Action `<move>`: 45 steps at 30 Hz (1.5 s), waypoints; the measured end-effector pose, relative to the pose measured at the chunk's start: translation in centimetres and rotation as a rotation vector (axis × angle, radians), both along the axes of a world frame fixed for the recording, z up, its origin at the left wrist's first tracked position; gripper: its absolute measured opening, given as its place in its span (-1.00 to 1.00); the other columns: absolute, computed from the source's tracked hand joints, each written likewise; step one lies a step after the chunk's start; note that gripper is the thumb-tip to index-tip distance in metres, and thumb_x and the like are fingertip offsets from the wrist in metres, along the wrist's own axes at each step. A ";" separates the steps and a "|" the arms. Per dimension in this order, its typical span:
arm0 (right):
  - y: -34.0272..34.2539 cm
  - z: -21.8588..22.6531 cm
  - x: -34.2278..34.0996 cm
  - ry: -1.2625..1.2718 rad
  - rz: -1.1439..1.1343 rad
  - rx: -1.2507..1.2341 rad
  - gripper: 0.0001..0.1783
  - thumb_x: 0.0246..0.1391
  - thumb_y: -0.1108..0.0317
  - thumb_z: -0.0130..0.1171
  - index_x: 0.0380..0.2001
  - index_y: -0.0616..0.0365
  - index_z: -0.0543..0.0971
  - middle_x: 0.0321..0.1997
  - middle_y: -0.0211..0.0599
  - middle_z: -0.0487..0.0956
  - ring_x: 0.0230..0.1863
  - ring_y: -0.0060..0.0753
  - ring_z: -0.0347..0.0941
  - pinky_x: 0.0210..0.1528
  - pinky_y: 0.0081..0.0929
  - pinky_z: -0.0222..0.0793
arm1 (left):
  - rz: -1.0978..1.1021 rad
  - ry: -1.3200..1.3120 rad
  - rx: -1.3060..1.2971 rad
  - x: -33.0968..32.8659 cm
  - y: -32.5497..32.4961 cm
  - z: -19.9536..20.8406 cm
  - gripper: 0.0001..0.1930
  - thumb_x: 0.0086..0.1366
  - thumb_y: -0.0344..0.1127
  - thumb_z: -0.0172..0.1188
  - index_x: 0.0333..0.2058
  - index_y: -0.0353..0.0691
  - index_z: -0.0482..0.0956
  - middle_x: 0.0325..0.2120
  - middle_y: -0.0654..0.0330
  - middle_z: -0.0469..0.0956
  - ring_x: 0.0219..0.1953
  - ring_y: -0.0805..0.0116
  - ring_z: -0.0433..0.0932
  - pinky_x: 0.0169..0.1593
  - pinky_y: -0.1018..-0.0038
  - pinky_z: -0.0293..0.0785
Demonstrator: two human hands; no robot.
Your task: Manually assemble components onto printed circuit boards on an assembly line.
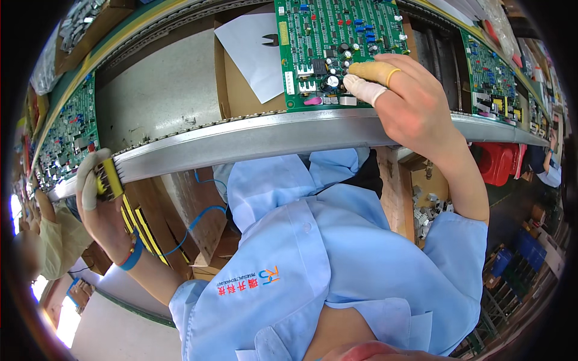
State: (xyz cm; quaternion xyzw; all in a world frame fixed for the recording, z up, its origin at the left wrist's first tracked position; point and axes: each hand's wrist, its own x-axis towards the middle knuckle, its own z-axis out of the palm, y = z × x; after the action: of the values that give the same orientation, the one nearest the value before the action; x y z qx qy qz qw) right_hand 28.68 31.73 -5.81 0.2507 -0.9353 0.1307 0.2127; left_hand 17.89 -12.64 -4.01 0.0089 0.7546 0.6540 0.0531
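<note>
My left hand (103, 210), with pale finger cots and a blue wrist strap, is closed on a yellow-and-black transformer (109, 179) with a row of metal pins. It is beside the conveyor's near rail, at the left. My right hand (409, 99) reaches over the green circuit board (295, 54) with its thumb and forefinger, both in finger cots, drawn together among the capacitors (332, 80). Whatever those fingertips pinch, if anything, is too small or hidden to name. Chips, blue and red parts and white connectors cover the board.
The metal conveyor rail (253, 135) runs across in front of me. More circuit boards sit at the left (69, 138) and right (490, 75). White paper (250, 54) lies beside the middle board. A red bin (497, 162) is at the right; a co-worker's sleeve (60, 243) shows at left.
</note>
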 end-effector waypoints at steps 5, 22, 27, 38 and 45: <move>0.3 -0.3 -0.1 -0.041 -0.052 0.036 -0.76 -0.12 0.45 0.15 -0.30 0.19 0.63 -0.25 -0.31 0.58 -0.17 -0.19 0.51 -0.01 -0.25 0.45 | -0.118 -0.058 0.079 0.1 3.9 -0.3 -0.64 0.35 -0.30 -0.01 0.05 -0.36 0.47 -0.04 0.00 0.53 -0.15 0.45 0.55 -0.53 0.72 0.35; -8.1 12.5 0.4 -1.097 0.422 -0.979 -0.77 0.21 0.30 0.00 -0.31 0.26 0.50 -0.39 -0.01 0.57 -0.37 -0.20 0.54 -0.37 -0.29 0.48 | -0.349 -0.145 0.210 -0.5 9.6 -0.7 0.08 -0.18 -0.18 0.60 0.29 -0.33 0.15 0.17 -0.05 0.36 0.08 0.33 0.48 -0.07 0.62 0.50; -9.4 12.5 2.5 -0.796 0.225 -1.141 -0.66 0.21 0.18 -0.03 -0.38 0.28 0.50 0.04 0.24 0.43 -0.09 -0.03 0.54 -0.13 -0.16 0.55 | -0.485 -0.084 -0.048 0.2 11.9 1.5 0.01 0.02 0.04 0.44 0.29 -0.41 0.12 0.20 -0.02 0.32 0.16 0.23 0.41 0.18 0.39 0.37; 2.4 9.6 7.9 -0.535 -0.168 -0.737 -0.77 -0.02 0.34 0.10 -0.35 0.29 0.59 -0.16 -0.03 0.55 -0.22 -0.31 0.50 -0.17 -0.37 0.43 | -0.681 0.161 -0.148 0.2 24.7 2.8 -0.10 0.03 -0.28 0.39 0.31 -0.37 0.12 0.07 0.01 0.43 0.11 0.25 0.42 0.15 0.35 0.39; 6.1 7.2 4.3 -0.349 -0.649 -1.045 -0.64 0.20 0.24 0.14 -0.02 0.24 0.57 -0.18 -0.32 0.62 -0.21 -0.61 0.49 -0.14 -0.64 0.36 | -0.902 0.816 -0.550 0.7 29.5 1.9 -0.08 -0.07 -0.43 0.38 0.31 -0.23 0.16 -0.14 0.11 0.58 -0.10 0.16 0.50 0.22 0.19 0.19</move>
State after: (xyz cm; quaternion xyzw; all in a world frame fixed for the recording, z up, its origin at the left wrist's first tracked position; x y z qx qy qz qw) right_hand 33.03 37.81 1.44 -0.2072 -0.7974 0.5374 0.1801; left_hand 18.57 16.85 -2.07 0.5567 0.7757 0.2956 0.0319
